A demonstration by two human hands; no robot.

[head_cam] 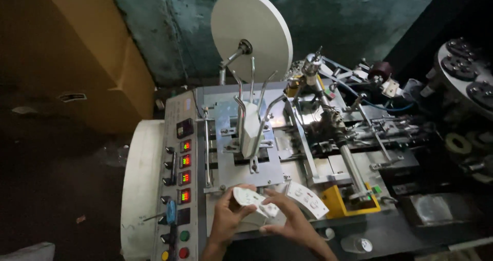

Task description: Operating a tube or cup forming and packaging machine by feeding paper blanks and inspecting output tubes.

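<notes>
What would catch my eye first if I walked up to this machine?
Probably the large white round disc mounted upright at the top of the grey metal machine. Next come the glowing red digital displays stacked down its left control panel. At the bottom, the left hand and right hand hold a stack of white curved paper blanks together.

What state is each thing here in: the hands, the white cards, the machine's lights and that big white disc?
Left hand: gripping the stack of white printed blanks.
Right hand: fingers closed on the same stack.
Blanks in the wire holder: loaded, standing upright.
Fanned blanks: lying on the machine bed.
Panel displays: lit.
White disc: mounted on its spindle, tilted.
</notes>
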